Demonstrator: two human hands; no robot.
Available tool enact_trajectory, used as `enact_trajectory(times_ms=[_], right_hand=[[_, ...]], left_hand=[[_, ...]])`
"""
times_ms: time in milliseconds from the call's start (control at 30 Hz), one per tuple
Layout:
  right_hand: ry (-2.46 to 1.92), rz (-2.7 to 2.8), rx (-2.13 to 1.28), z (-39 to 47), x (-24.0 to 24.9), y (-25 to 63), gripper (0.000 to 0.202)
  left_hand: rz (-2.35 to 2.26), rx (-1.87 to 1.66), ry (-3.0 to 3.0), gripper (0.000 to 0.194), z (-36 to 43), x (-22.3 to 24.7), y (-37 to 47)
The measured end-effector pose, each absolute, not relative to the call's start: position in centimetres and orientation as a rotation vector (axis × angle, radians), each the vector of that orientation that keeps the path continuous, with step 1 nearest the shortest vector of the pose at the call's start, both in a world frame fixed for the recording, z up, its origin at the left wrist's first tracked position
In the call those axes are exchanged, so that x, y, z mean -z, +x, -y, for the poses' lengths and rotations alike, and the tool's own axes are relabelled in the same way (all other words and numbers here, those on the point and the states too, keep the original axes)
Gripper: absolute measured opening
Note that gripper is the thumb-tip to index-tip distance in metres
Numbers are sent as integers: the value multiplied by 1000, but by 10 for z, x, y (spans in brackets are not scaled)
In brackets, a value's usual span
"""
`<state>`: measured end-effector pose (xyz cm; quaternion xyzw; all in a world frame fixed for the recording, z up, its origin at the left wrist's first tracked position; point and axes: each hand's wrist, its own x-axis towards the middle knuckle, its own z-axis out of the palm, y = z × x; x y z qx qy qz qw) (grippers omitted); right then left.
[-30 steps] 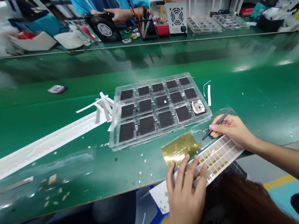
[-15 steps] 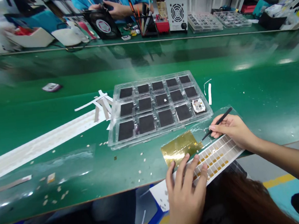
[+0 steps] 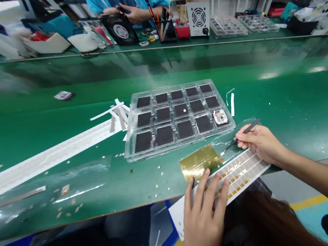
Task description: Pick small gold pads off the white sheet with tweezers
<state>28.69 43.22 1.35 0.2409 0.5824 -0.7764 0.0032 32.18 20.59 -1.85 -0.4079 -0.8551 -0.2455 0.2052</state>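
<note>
Black tweezers [image 3: 241,132] are pinched in my right hand [image 3: 259,141], and a small pale piece shows at their tip, just off the right corner of the gold sheet [image 3: 197,162]. My left hand [image 3: 204,207] lies with spread fingers on the white sticker sheet [image 3: 247,169], its fingertips by the gold sheet's lower edge. Rows of small gold and pale pieces sit on the sticker sheet, which overhangs the table's front edge. Behind the hands stands a clear tray [image 3: 166,153] of black-padded compartments; a white part [image 3: 220,117] rests in its front right one.
White strips [image 3: 120,115] and a long white sheet [image 3: 54,153] lie left, with small scraps scattered in front. A white strip [image 3: 233,104] lies right of the tray. Across the table, a person's hands [image 3: 134,13] are near a black fan [image 3: 120,30].
The view has shifted, so the table items appear slightly further right. The tweezers' tip has moved a little away from the gold sheet, with a pale piece at it. My left hand stays on the sticker sheet.
</note>
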Motion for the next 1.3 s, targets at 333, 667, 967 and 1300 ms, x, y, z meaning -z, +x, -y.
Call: enact_trajectory(times_ms=[333,667,967,1300], right_hand=[[713,-2136,2706,-455,-54,311,17],[592,-1969,2470,-411,-17,294,22],[614,-1975,2515,-404,-3,294,19],[721,-1914,2596,-402,-9,297,19]], left_hand=[[2413,421,-1097,35,-244,20,311],[2379,574,-1057,33,-242,40,323],[2438,747,-1001,32,-242,44,325],[2436,942,-819,16,-213,14,301]])
